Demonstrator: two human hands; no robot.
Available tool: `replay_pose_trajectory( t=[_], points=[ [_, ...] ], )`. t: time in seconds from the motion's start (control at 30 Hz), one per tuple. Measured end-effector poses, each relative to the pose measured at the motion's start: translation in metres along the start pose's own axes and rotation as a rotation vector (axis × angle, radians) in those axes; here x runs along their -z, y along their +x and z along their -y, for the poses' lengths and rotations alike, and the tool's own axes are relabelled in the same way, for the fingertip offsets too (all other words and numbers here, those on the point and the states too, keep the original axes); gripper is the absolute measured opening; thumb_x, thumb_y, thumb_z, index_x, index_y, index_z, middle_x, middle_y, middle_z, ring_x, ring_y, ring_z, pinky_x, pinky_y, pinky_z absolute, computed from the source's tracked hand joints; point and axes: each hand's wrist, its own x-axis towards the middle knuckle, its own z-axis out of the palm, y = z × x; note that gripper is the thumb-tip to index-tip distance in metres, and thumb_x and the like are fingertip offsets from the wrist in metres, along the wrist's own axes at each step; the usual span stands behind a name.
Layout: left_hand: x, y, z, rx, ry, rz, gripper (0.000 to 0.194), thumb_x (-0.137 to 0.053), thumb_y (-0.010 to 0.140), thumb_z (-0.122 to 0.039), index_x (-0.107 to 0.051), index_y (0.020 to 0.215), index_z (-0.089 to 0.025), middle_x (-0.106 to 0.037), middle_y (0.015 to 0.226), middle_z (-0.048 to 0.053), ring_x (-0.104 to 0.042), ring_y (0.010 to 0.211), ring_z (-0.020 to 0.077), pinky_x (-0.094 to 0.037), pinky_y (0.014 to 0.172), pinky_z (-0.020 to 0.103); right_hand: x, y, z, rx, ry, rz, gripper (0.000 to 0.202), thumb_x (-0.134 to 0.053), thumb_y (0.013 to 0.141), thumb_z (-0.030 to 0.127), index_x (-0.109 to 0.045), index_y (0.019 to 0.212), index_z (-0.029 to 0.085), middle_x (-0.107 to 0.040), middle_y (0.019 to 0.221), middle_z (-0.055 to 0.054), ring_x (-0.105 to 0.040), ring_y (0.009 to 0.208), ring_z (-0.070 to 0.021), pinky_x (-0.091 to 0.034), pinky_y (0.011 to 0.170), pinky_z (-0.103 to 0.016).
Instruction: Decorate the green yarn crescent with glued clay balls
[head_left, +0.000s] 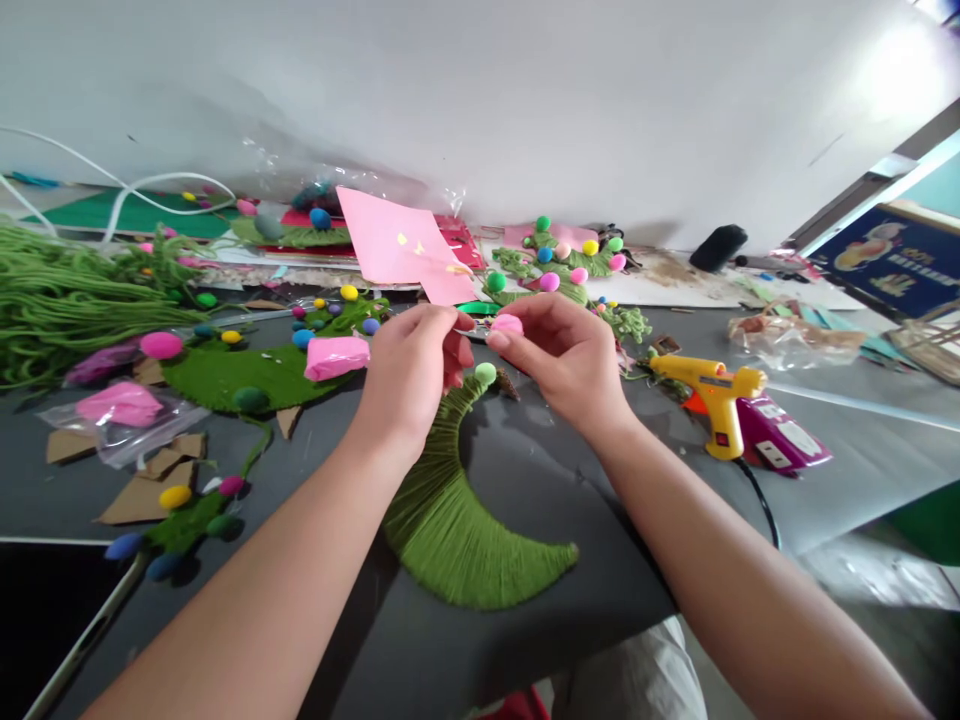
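Between the thumb and fingers of my right hand point(574, 360) is a small pink piece point(507, 325), roundish in shape. My left hand point(416, 365) is just to its left, fingers curled together; what they pinch, if anything, is too small to name. Below both hands a crescent wrapped in green yarn point(469, 530) lies on the dark table point(555, 640). A pale green ball point(485, 374) sits at the crescent's upper tip. To the left of my left hand lies a pink wrapped packet point(337, 357).
A yellow glue gun point(709, 385) and a purple power strip point(784, 435) lie at the right. Cardboard scraps point(146, 490), green yarn point(67, 300) and green shapes with coloured balls cover the left. Pink paper point(390, 240) stands near the wall.
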Motion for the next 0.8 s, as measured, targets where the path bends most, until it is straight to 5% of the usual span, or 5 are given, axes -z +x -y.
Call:
replay_pose_trajectory(
  t=[0.1,0.27,0.47,0.6,0.8],
  points=[
    [-0.0016,-0.0008,0.0010,0.002,0.025,0.006,0.019,-0.059,0.087,-0.024,-0.068,0.072,-0.015,-0.058,0.056,0.000,-0.048,0.047,0.0090,-0.035,0.043,0.020,-0.0015,-0.0004,-0.0006,-0.014,0.078,0.029,0.040,-0.084,0.086,0.057,-0.069,0.104,0.023,-0.076,0.094,-0.002,-0.073,0.086,-0.0158,-0.062,0.076,-0.029],
    [-0.0023,-0.0013,0.0029,-0.021,0.039,0.011,0.019,-0.059,0.087,-0.024,-0.067,0.072,-0.016,-0.057,0.055,0.000,-0.047,0.046,0.0092,-0.034,0.043,0.020,-0.0004,-0.0021,-0.0006,-0.082,0.040,0.084,0.049,-0.066,0.097,0.066,-0.070,0.079,0.021,-0.064,0.059,0.001,-0.058,0.050,-0.0113,-0.051,0.050,-0.027],
    [-0.0034,-0.0021,0.0044,-0.030,0.065,0.018,0.020,-0.060,0.087,-0.025,-0.069,0.072,-0.016,-0.057,0.055,0.000,-0.048,0.047,0.0100,-0.034,0.043,0.022,0.0008,-0.0002,-0.0009,0.002,0.041,0.046,0.043,-0.080,0.089,0.060,-0.071,0.114,0.025,-0.079,0.111,-0.006,-0.076,0.099,-0.0202,-0.065,0.088,-0.035],
    [-0.0035,-0.0032,0.0044,-0.045,0.078,0.013,0.022,-0.060,0.088,-0.024,-0.068,0.069,-0.018,-0.057,0.055,0.000,-0.047,0.047,0.0105,-0.034,0.044,0.023,0.0020,-0.0008,-0.0002,-0.080,-0.006,0.069,0.055,-0.054,0.100,0.073,-0.071,0.087,0.022,-0.071,0.071,-0.003,-0.069,0.065,-0.0156,-0.061,0.064,-0.032],
    [-0.0029,-0.0037,0.0055,-0.048,0.087,0.047,0.024,-0.061,0.091,-0.026,-0.067,0.069,-0.019,-0.057,0.057,0.000,-0.048,0.048,0.0113,-0.035,0.045,0.025,0.0014,-0.0008,-0.0010,0.036,0.010,0.055,0.042,-0.090,0.081,0.051,-0.073,0.107,0.023,-0.079,0.107,-0.004,-0.076,0.100,-0.0199,-0.066,0.087,-0.033]
  ],
)
